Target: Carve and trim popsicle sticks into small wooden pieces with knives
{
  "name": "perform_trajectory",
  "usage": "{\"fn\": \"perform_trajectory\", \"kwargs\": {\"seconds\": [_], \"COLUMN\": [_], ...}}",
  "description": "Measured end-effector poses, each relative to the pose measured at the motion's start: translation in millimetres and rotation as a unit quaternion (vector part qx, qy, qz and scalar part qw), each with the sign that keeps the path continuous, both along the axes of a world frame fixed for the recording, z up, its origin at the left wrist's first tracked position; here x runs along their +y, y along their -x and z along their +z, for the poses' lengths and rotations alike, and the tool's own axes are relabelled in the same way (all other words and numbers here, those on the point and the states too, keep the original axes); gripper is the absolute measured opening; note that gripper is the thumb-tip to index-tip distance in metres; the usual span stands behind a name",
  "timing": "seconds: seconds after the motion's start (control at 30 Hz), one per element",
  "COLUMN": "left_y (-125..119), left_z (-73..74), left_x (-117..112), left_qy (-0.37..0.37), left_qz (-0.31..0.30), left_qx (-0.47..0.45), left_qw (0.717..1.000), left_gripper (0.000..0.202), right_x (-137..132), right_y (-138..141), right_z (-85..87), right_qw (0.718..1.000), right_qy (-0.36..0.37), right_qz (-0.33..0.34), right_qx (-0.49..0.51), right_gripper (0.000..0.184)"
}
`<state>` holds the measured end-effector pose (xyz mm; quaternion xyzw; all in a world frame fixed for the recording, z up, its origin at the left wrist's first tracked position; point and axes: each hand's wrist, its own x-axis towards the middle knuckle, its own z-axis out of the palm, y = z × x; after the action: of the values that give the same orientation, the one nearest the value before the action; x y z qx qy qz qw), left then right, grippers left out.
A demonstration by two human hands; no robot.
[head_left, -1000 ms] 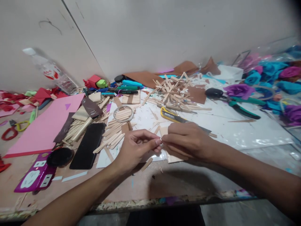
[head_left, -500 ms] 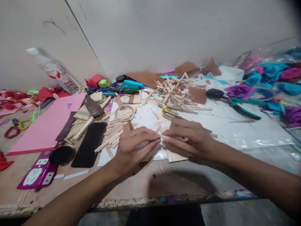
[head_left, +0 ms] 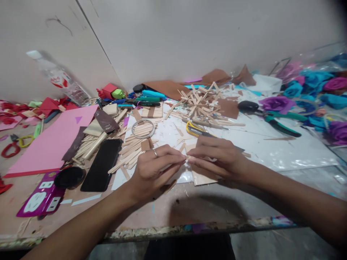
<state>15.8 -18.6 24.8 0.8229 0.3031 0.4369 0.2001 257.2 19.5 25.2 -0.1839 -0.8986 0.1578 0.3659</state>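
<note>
My left hand and my right hand meet fingertip to fingertip over the middle of the table. Both pinch a small pale wooden stick piece between them. A ring shows on a left finger. Under my right hand lies a flat panel of glued sticks. A loose pile of wooden craft sticks lies just left of my left hand, and a yellow utility knife lies just beyond my right hand.
A black phone, a purple power strip, pink paper and red scissors lie at the left. Cut stick scraps, green pliers and paper flowers fill the back right. A tape ring sits mid-table.
My left hand has turned palm down and its fingers have closed over the stick piece. My right hand has shifted slightly right and its fingers have stretched toward the pinch.
</note>
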Motion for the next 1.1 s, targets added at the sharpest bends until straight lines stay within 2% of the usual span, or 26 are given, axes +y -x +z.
{"fn": "perform_trajectory", "kwargs": {"seconds": [0.17, 0.3, 0.4, 0.73, 1.0, 1.1], "left_y": [-3, -6, -8, -14, -19, -19], "left_z": [-1.5, -1.6, -0.8, 3.2, 6.0, 6.1], "left_x": [1, 1, 0, -4, -3, -2], "left_qy": [0.064, 0.197, 0.260, 0.320, 0.414, 0.424], "left_qz": [0.013, 0.037, 0.045, 0.078, 0.094, 0.089], "left_qx": [-0.048, -0.091, -0.123, -0.147, -0.191, -0.194], "left_qw": [0.997, 0.976, 0.957, 0.933, 0.885, 0.880], "left_gripper": [0.019, 0.010, 0.007, 0.004, 0.010, 0.011], "right_x": [1, 0, 0, 2, 1, 1], "right_y": [1, -1, -2, 0, -1, 0], "right_z": [-1.0, -1.0, -2.2, -5.1, -4.1, -4.1], "right_qw": [1.000, 1.000, 1.000, 1.000, 1.000, 1.000], "right_qy": [0.003, 0.004, 0.008, 0.011, 0.003, 0.004], "right_qz": [0.009, 0.010, 0.013, 0.012, 0.019, 0.021], "right_qx": [0.003, -0.006, -0.009, 0.003, -0.013, -0.011], "right_gripper": [0.013, 0.014, 0.014, 0.016, 0.016, 0.016]}}
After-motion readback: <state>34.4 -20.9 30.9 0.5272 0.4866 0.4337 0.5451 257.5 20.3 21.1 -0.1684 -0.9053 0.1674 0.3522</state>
